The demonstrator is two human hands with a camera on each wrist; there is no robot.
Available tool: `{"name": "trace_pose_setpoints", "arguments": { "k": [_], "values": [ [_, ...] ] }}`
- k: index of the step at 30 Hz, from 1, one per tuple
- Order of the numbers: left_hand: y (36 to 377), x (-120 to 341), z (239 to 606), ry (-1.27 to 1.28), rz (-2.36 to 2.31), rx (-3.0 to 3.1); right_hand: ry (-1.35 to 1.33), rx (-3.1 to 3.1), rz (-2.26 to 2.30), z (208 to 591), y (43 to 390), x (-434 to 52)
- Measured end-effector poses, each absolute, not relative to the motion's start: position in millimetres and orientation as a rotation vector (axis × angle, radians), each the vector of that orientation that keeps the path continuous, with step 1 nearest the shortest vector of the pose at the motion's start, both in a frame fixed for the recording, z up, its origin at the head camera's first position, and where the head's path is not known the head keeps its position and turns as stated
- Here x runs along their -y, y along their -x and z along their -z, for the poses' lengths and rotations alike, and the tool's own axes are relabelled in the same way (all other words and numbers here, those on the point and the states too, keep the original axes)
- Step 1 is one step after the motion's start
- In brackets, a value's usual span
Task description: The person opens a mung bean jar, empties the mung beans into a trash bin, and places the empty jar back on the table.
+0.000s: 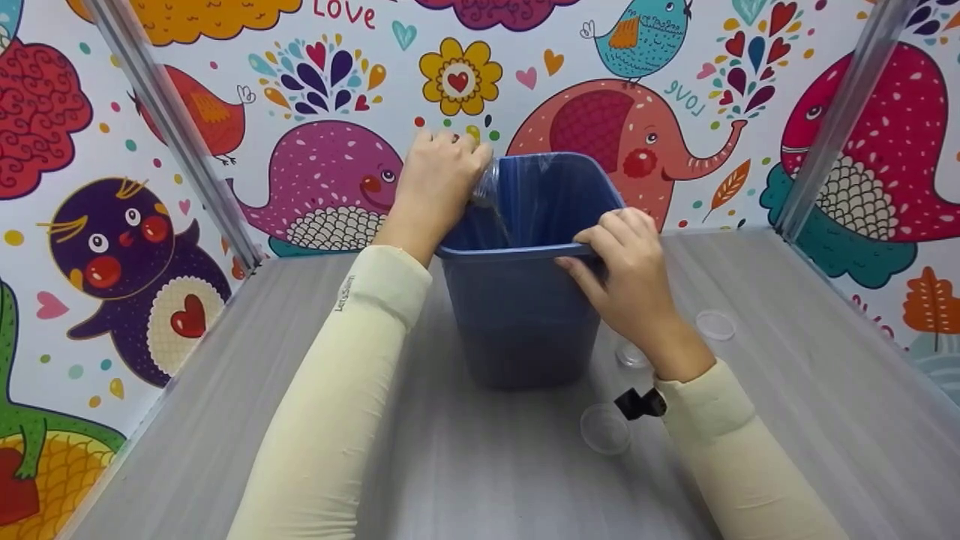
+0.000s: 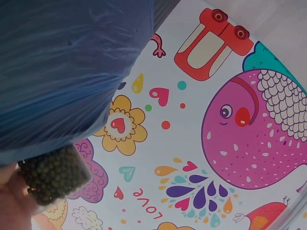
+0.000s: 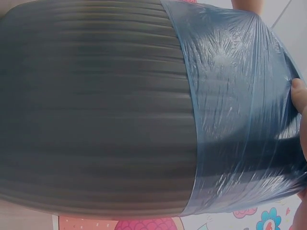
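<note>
A grey bin (image 1: pixel 517 315) lined with a blue plastic bag (image 1: pixel 547 199) stands in the middle of the table. My left hand (image 1: pixel 442 180) grips a small clear container (image 1: pixel 486 184) tilted over the bin's left rim, and a thin stream of small greenish beads falls from it into the bag. In the left wrist view the container (image 2: pixel 55 175) is full of dark green beads beside the blue bag (image 2: pixel 62 67). My right hand (image 1: pixel 622 262) grips the bin's near rim; its fingertips (image 3: pixel 298 93) press the bag (image 3: pixel 240 110) over the ribbed bin wall (image 3: pixel 96 115).
Three small clear round lids or cups lie on the grey table (image 1: pixel 225 390) right of the bin: one (image 1: pixel 715 325) far right, one (image 1: pixel 631 354) by my right wrist, one (image 1: pixel 604 429) nearer me. Colourful cartoon walls (image 1: pixel 330 90) and metal posts (image 1: pixel 172 127) enclose the table.
</note>
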State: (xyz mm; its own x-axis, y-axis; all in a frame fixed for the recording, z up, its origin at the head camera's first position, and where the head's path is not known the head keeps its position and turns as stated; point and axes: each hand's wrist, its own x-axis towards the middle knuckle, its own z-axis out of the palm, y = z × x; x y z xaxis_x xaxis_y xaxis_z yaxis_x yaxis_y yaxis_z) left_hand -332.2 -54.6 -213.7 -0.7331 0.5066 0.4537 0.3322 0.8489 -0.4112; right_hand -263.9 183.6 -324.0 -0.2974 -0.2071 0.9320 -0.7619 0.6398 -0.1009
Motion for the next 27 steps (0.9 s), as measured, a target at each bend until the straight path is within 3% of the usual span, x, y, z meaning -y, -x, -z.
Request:
{"name": "trace_pose_setpoints", "arguments": {
  "k": [27],
  "values": [
    [333.4, 51.3, 212.4, 0.641, -0.486, 2.451, -0.768, 1.842, -0.658, 324.0, 263.0, -184.2]
  ]
}}
